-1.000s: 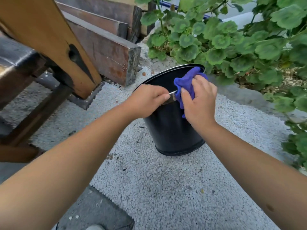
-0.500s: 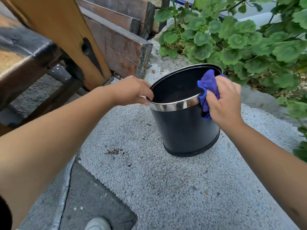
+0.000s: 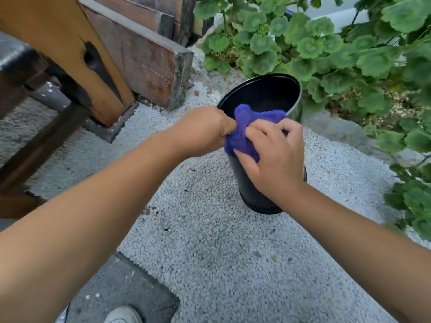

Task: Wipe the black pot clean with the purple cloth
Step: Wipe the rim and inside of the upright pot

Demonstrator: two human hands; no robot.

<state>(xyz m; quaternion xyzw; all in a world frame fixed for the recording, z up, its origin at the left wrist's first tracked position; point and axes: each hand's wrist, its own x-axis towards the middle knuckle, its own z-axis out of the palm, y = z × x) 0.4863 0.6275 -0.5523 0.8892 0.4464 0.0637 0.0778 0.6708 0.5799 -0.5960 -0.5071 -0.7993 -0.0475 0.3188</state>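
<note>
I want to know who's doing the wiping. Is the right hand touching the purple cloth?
Touching. The head view shows the right hand with its fingers pressing the purple cloth against the black pot.

Bunched purple cloth drapes the upright black pot near rim.

No readable text, label or number shows anywhere.

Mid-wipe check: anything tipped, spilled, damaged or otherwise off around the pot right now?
Nothing spilled or broken. The black pot leans away from the person rather than standing flat, apparently tilted by the left hand at its rim while the right hand presses the purple cloth there.
</note>
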